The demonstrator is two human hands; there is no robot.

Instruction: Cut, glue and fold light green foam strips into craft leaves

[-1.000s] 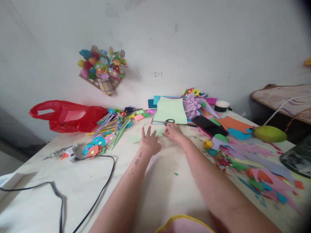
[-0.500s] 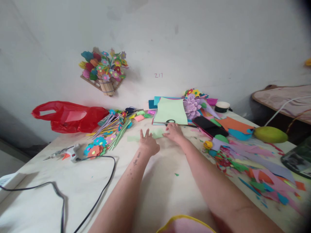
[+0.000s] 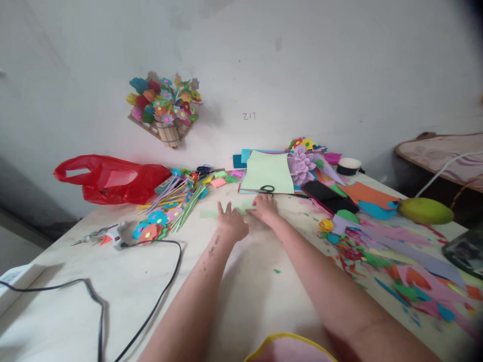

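A pale green paper strip [image 3: 208, 213] lies flat on the table in front of me. My left hand [image 3: 232, 221] rests over its middle, fingers spread apart and pressing it down. At the strip's right end is my right hand [image 3: 265, 208], its fingers stretched out, the foremost one touching the strip. Part of the strip is hidden under both hands. Just beyond the right hand, scissors [image 3: 267, 189] with dark handles lie on a pale green sheet [image 3: 269, 171] that tops a stack of coloured sheets.
To the left are a red plastic bag [image 3: 113, 178], paper flowers [image 3: 153, 226], green stems [image 3: 188, 208] and a glue gun [image 3: 118, 235] with a black cord [image 3: 175, 271]. On the right lie a phone [image 3: 329, 197], coloured scraps [image 3: 411, 274] and a yellow-green fruit [image 3: 426, 210].
My right hand has slid slightly left along the strip, away from the scissors handles. My left hand stays in place, fingers still spread. The view has shifted a little.
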